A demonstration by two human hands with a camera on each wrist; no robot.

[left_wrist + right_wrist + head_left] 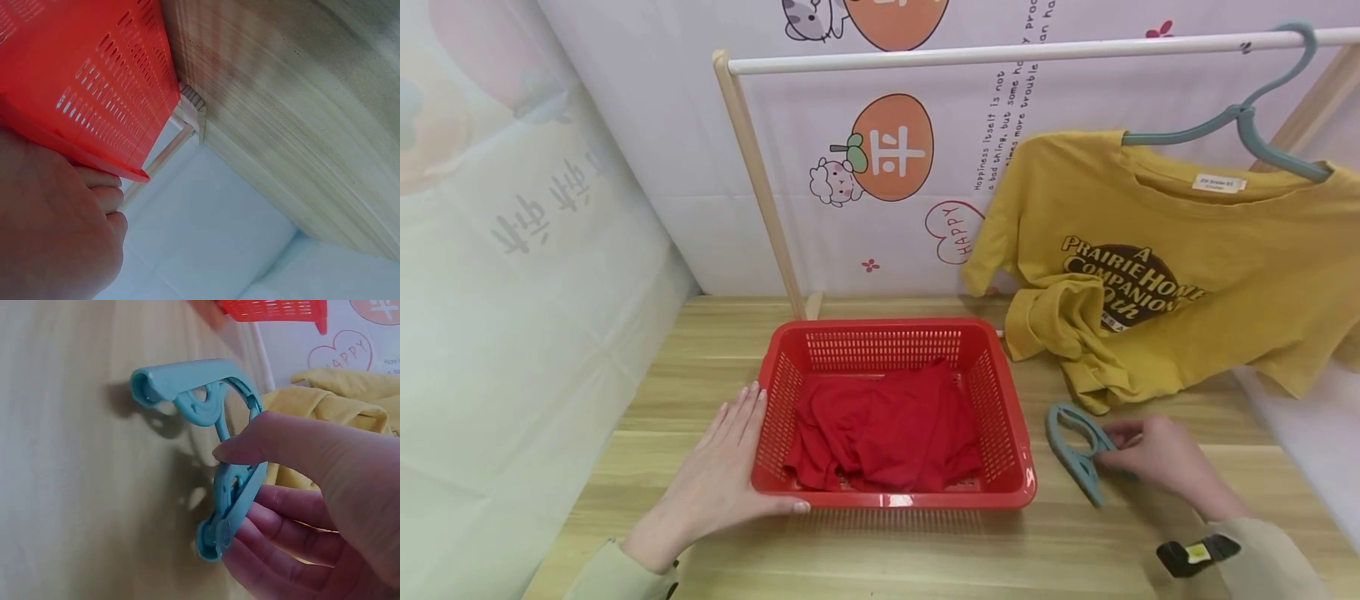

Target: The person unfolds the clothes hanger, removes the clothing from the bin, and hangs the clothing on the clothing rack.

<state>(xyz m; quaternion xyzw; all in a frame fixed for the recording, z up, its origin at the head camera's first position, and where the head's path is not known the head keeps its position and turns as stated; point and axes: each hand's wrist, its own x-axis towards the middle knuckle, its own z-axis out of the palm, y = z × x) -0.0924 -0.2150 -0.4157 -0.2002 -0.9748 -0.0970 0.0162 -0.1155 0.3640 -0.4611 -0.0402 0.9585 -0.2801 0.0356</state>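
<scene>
My left hand (718,479) lies along the left side of a red plastic basket (1018,442), fingers straight against the rim and thumb at the front edge. Inside the basket is a crumpled red cloth (895,425). In the left wrist view, the fingers (106,199) touch the slotted basket wall (106,81) below its rim. To the right of the basket, my right hand (1161,458) holds a small blue-green folding hanger (1081,477). The right wrist view shows thumb and fingers pinching one arm of the hanger (187,376), its other arm angled away.
Behind the basket stands a rack with a white rail (925,58) and wooden posts (760,183). A yellow T-shirt (1240,250) hangs from it on another blue-green hanger (1195,129), bunched at its lower left. White printed sheets cover the walls around the wooden table (662,400).
</scene>
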